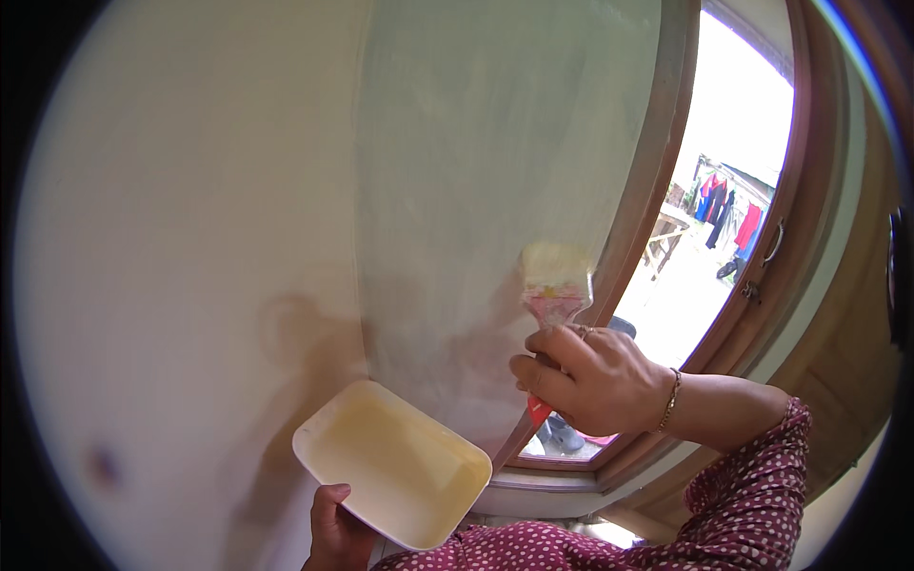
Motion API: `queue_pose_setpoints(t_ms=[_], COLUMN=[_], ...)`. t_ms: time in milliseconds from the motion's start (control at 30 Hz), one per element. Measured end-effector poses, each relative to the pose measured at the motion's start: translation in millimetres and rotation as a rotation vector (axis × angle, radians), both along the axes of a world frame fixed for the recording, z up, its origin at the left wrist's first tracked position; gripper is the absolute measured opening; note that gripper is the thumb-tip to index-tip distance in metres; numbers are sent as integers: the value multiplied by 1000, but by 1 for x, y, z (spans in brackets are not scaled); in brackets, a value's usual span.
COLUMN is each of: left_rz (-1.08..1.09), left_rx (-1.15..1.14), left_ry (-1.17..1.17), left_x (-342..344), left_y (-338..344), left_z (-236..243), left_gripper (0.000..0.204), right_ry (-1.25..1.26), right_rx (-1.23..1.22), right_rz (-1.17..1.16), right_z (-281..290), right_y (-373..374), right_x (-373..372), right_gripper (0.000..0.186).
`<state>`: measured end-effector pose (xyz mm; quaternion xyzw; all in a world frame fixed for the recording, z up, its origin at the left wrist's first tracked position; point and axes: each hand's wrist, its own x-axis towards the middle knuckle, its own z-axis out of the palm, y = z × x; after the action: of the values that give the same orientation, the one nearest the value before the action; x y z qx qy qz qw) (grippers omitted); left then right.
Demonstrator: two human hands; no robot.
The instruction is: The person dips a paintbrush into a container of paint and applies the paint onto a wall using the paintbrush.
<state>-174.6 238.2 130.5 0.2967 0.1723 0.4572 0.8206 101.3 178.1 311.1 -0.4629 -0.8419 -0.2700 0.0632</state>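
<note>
Cream-loaded flat brush w/ red handle is gripped in my right hand, bristles on the pale green wall beside the wooden window frame, left hand pinching the shallow white paint tray below; mid-coat, I reckon, so next stroke needs care along the frame edge.

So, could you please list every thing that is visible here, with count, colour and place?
Paintbrush: one, red handle, pale cream-coated bristles, against the wall beside the window frame.
Tray: one, white, shallow, cream-yellow paint inside, lower centre.
Wall: one, cream to pale green, left and centre.
Window frame: one, brown wood, right.
Hanging clothes: several, red and dark, outside the window.
Bracelet: one, gold, right wrist.
Left hand: holds the tray from below.
Right hand: grips the paintbrush handle.
</note>
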Motion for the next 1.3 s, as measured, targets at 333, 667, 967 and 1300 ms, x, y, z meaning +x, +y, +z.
queue_pose_setpoints(t_ms=[333,667,967,1300], left_rz=[170,233,243,215], left_rx=[-36,-180,-247,-163], left_ry=[25,108,178,130], left_x=[-26,-22,-13,-16], left_y=[-24,-68,-83,-90], left_z=[-43,-21,-10,-26], left_gripper=[69,70,71,71], right_ry=[802,944,781,1267], right_rx=[-537,-645,-99,-37], right_rz=[-26,-21,-2,167], right_z=[43,-17,-35,29], right_y=[68,64,53,25], right_x=[9,16,29,-3], right_gripper=[20,22,14,22])
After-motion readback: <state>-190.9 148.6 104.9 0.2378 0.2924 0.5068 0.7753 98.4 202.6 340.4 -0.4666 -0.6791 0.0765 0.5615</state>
